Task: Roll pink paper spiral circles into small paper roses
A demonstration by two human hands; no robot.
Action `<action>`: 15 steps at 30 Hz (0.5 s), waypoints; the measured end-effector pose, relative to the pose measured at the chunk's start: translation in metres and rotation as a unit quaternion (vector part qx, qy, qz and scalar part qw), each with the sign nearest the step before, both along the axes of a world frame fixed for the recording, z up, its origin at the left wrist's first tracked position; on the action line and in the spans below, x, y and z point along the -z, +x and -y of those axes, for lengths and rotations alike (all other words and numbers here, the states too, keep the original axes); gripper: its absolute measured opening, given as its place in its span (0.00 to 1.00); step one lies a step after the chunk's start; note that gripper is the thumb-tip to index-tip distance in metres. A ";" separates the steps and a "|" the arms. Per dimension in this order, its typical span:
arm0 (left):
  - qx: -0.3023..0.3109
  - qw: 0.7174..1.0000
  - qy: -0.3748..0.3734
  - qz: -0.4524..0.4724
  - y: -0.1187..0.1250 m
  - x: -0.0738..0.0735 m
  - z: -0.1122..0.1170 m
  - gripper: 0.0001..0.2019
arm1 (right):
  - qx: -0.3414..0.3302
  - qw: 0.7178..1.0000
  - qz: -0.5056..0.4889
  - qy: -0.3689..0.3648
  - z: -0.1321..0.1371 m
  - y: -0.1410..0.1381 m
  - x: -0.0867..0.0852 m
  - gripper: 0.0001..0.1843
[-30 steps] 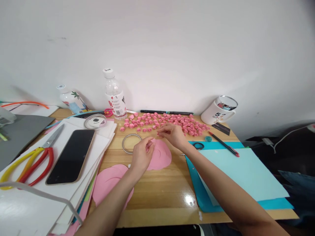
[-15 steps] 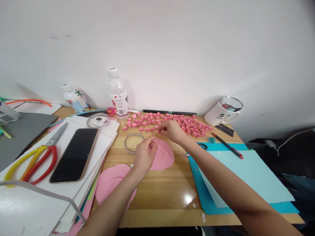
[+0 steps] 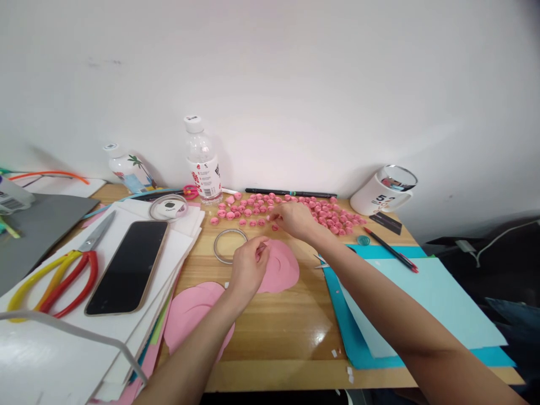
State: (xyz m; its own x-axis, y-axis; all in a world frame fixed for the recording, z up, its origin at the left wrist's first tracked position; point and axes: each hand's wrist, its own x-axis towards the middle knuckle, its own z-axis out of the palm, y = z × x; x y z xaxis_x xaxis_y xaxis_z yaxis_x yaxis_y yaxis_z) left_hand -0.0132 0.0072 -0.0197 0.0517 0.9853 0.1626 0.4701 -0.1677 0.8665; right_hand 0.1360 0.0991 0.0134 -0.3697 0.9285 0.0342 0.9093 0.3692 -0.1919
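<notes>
My left hand (image 3: pixel 250 266) rests with curled fingers on the edge of a pink paper disc (image 3: pixel 280 270) in the middle of the wooden table (image 3: pixel 278 337). My right hand (image 3: pixel 294 219) reaches past the disc to the near edge of a spread of several small pink rolled paper roses (image 3: pixel 320 212), its fingertips pinched low at one of them. A metal ring (image 3: pixel 228 245) lies just left of my left hand. A second pink paper shape (image 3: pixel 192 312) lies nearer me under my left forearm.
A phone (image 3: pixel 129 264) and red-and-yellow scissors (image 3: pixel 63 270) lie on stacked white sheets at left. Two bottles (image 3: pixel 202 160), a tape roll (image 3: pixel 167 207) and a black pen stand along the wall. A mug (image 3: pixel 386 191), red pencil (image 3: pixel 390 242) and blue paper sheets (image 3: pixel 422 298) are at right.
My right hand has moved a little forward to the near edge of the roses. My left hand stays on the pink disc; the view shifted slightly.
</notes>
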 end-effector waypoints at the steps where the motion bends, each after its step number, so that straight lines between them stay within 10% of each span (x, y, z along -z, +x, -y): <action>1: 0.001 1.000 -0.002 0.001 0.000 0.000 0.000 0.10 | 0.006 1.000 0.011 0.004 0.000 0.000 -0.001 0.13; 15: 0.002 1.000 -0.001 0.020 0.000 0.001 -0.001 0.10 | 0.000 1.000 0.017 0.018 -0.006 -0.010 0.000 0.17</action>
